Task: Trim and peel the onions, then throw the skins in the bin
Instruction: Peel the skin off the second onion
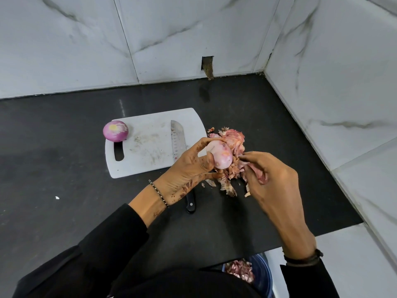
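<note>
The onion [221, 155] is up off the desk [64, 168], cradled in the left hand [189, 168], fingers [204, 141] curled over its top and the thumb bracing its near side; it looks pale and mostly bare. At three o'clock of it the right hand [272, 181] pinches a pink strip [257, 175] of skin, pulling away to the right. To do this well, I'd say turn the onion in the left palm so the strip tears along the curve, top to root, instead of snapping short, and check the hidden far side for papery patches. The pile [233, 136] of skins lies under and behind the hands, from twelve round to six o'clock, so drop the strip straight onto it. At nine o'clock the knife [178, 138] lies flat on the board [150, 147], handy if a stubborn root end needs trimming. A second onion [115, 130] sits at ten o'clock on the board's corner. The bin [261, 274], at six o'clock below the desk edge, already holds skins.
</note>
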Tool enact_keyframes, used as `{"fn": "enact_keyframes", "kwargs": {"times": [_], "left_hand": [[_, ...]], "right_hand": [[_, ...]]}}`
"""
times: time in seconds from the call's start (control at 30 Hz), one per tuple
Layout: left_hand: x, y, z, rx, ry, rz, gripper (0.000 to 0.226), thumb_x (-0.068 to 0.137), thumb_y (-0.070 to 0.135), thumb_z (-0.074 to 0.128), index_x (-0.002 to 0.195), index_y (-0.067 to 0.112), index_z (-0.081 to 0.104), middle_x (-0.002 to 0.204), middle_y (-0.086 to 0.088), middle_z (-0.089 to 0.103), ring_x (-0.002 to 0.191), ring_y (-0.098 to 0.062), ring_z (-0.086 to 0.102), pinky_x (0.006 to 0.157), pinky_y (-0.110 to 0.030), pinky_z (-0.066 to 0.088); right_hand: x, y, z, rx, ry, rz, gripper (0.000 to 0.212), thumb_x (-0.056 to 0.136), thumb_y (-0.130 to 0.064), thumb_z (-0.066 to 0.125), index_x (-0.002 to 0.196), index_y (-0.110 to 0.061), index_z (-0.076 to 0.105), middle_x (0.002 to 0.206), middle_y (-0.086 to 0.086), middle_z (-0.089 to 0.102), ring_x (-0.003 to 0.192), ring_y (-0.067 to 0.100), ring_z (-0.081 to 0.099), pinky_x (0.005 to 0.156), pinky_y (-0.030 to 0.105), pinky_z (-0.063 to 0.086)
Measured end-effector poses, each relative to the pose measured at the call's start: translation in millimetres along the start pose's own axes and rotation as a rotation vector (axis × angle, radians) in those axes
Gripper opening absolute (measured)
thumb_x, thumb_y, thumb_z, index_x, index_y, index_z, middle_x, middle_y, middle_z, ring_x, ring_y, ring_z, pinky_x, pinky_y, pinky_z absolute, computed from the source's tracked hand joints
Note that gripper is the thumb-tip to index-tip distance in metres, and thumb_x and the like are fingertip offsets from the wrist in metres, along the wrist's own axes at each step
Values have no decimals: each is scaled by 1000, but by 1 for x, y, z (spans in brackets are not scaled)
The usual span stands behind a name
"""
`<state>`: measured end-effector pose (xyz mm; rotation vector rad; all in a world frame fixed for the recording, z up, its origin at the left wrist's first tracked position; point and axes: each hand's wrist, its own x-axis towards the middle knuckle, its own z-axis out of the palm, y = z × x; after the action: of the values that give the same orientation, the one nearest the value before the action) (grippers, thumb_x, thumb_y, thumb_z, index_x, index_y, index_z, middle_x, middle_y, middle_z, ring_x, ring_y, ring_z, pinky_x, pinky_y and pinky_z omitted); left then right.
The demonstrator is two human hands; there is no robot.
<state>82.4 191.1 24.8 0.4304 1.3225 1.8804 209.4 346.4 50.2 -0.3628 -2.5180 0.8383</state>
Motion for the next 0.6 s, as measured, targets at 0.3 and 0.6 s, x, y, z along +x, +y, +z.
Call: {"fn": "enact_keyframes", "kwargs": {"times": [0.3, 0.6], "left_hand": [[-2, 3, 3, 6, -35, 95, 60, 64, 40, 86, 118, 28, 64, 133, -1, 58, 121, -31, 60, 93, -51, 54], [-5, 7, 2, 56, -22, 118, 65, 58, 48, 88, 116, 30, 65, 137, -10, 53, 122, -32, 58, 94, -51, 52]], "right_hand": [[3, -31, -27, 305, -40, -104, 22, 91, -21, 76, 113, -17, 75, 104, -9, 71, 92, 15, 69, 73, 18, 50], [5, -29, -21, 112, 9, -276, 23, 88, -12, 80, 111, -13, 78, 104, -3, 69, 93, 8, 65, 77, 11, 47]]}}
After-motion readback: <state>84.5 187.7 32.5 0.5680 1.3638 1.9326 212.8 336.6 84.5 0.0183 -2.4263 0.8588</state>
